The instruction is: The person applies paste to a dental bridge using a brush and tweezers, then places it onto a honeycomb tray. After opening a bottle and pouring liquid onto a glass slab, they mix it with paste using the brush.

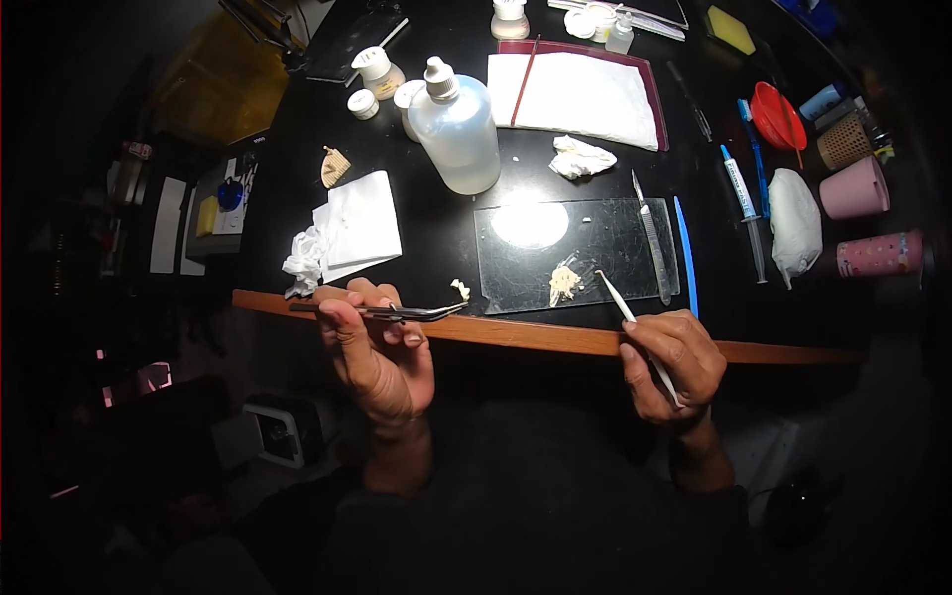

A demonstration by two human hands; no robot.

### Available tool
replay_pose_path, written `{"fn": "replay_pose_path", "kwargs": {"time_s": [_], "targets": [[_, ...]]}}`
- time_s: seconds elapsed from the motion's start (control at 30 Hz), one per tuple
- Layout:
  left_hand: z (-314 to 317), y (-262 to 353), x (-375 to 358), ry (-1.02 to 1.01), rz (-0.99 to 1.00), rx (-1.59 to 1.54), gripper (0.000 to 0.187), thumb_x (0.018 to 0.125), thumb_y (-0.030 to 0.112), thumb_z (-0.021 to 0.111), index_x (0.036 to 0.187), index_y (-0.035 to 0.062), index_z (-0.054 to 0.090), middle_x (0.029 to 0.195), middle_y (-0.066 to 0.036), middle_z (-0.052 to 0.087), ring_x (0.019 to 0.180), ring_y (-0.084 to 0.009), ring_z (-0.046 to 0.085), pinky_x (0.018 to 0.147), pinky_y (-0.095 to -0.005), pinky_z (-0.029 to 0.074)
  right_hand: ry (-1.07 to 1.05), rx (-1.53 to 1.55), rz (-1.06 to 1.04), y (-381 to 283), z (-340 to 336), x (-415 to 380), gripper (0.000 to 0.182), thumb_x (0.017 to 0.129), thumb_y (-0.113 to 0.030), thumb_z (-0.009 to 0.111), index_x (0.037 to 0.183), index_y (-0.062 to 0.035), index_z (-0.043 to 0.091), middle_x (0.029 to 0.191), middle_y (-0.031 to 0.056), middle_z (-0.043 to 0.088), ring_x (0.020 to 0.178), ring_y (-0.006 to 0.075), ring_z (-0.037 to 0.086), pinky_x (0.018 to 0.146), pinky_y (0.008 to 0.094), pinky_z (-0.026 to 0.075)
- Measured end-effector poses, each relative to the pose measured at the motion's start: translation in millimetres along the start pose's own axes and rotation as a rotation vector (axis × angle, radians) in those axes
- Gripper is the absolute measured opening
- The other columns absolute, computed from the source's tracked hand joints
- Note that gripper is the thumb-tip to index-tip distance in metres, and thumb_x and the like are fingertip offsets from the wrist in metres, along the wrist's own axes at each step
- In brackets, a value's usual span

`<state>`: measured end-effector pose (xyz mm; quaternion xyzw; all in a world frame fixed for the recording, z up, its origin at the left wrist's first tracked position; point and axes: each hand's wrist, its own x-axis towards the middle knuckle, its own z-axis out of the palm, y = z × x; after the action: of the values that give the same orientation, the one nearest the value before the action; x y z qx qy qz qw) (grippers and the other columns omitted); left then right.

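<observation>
My left hand (pixel 375 357) is closed around dark, curved-tip tweezers (pixel 421 314), held almost level over the table's wooden front edge. A small cream-coloured piece (pixel 459 290) shows right by the tweezer tips. In my right hand (pixel 676 365) is a slim white-handled tool (pixel 617 297), pinched like a pen. Its small tip points over a glass slab (pixel 516 273), just right of a smeared mound of cream paste (pixel 564 285). A metal scalpel-like knife (pixel 650 238) lies along the slab's right side, and a blue strip-like tool (pixel 686 258) rests beside the slab.
A large squeeze bottle (pixel 461 139) stands behind the slab. Folded white tissue (pixel 365 223) and crumpled paper (pixel 304 260) lie left. At the right are a syringe (pixel 742 193), a red bowl (pixel 773 114) and a pink cup (pixel 855 188). The wooden edge (pixel 526 333) borders the table.
</observation>
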<state>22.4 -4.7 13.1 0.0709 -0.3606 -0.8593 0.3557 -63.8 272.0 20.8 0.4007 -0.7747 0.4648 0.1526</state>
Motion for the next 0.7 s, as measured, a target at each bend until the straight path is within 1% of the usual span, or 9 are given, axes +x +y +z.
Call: {"fn": "replay_pose_path", "kwargs": {"time_s": [0.13,0.2,0.27,0.33,0.37,0.4,0.47,0.57,0.7], "targets": [[-7,-1,-4,-0.188,0.261,0.281,0.031,0.112,0.032,0.061,0.113,0.0031,0.051,0.102,-0.019,0.063,0.058,-0.01,0.062,0.055,-0.028,0.064,-0.138,0.0,-0.026,-3,-14,12,0.026,0.085,0.0,0.079,0.111,0.0036,0.077,0.103,0.0161,0.075,0.081,0.0252,0.071,0.069,0.0345,0.056],[-1,6,-8,-0.281,0.302,0.455,0.035,0.113,0.038,0.055,0.115,0.0038,0.048,0.1,-0.014,0.059,0.057,-0.0077,0.059,0.056,-0.0238,0.061,-0.19,0.015,-0.076,5,-18,10,0.026,0.088,-0.002,0.077,0.114,0.0034,0.077,0.103,0.0168,0.073,0.083,0.0254,0.07,0.071,0.0353,0.055],[3,10,-7,-0.364,0.345,0.506,0.037,0.11,0.037,0.062,0.113,0.0024,0.05,0.099,-0.016,0.061,0.063,-0.0144,0.07,0.059,-0.0273,0.064,-0.212,-0.014,-0.123,10,-19,12,0.027,0.087,-0.002,0.078,0.114,0.0031,0.077,0.1,0.0163,0.072,0.084,0.0254,0.07,0.071,0.0359,0.055],[4,11,-1,-0.497,0.488,0.63,0.037,0.109,0.037,0.064,0.109,0.0022,0.052,0.102,-0.019,0.064,0.065,-0.0183,0.072,0.061,-0.0294,0.066,-0.243,-0.019,-0.109,13,-25,15,0.029,0.086,-0.004,0.081,0.114,0.0031,0.077,0.1,0.0167,0.071,0.085,0.0268,0.07,0.072,0.0368,0.055],[9,22,-6,-0.521,0.382,0.532,0.015,0.099,0.007,0.076,0.106,-0.001,0.065,0.109,-0.021,0.072,0.088,-0.0266,0.08,0.079,-0.0362,0.071,-0.253,-0.002,-0.097,12,-27,19,0.029,0.086,-0.004,0.081,0.114,0.0031,0.076,0.101,0.0169,0.071,0.085,0.0272,0.07,0.072,0.037,0.056],[11,27,-4,-0.588,0.386,0.586,0.017,0.096,0.005,0.078,0.108,-0.0007,0.068,0.111,-0.021,0.073,0.093,-0.0267,0.08,0.082,-0.0359,0.07,-0.263,0.018,-0.087,13,-27,24,0.029,0.086,-0.004,0.081,0.113,0.0032,0.076,0.102,0.0172,0.071,0.085,0.0276,0.07,0.072,0.0371,0.056],[13,37,-1,-0.717,0.384,0.703,0.024,0.09,0.001,0.084,0.111,0.0,0.073,0.115,-0.019,0.074,0.102,-0.0268,0.079,0.088,-0.0353,0.07,-0.358,0.081,-0.077,17,-36,29,0.053,0.082,-0.02,0.089,0.127,0.0045,0.074,0.112,0.0187,0.07,0.09,0.027,0.071,0.074,0.0357,0.057],[16,38,-7,-0.718,0.363,0.762,0.035,0.082,-0.003,0.088,0.114,0.0041,0.078,0.12,-0.015,0.075,0.108,-0.0248,0.077,0.095,-0.0344,0.068,-0.428,0.224,0.039,23,-43,29,0.062,0.086,-0.028,0.088,0.135,0.0055,0.071,0.121,0.0209,0.067,0.09,0.0224,0.071,0.071,0.0311,0.057],[15,35,-8,-0.74,0.411,0.785,0.034,0.084,-0.009,0.083,0.116,0.0016,0.078,0.123,-0.017,0.073,0.108,-0.025,0.077,0.091,-0.0335,0.069,-0.359,0.06,0.095,17,-43,40,0.028,0.093,0.006,0.072,0.12,0.0021,0.079,0.108,0.0165,0.074,0.086,0.0228,0.074,0.075,0.0328,0.058]]}}
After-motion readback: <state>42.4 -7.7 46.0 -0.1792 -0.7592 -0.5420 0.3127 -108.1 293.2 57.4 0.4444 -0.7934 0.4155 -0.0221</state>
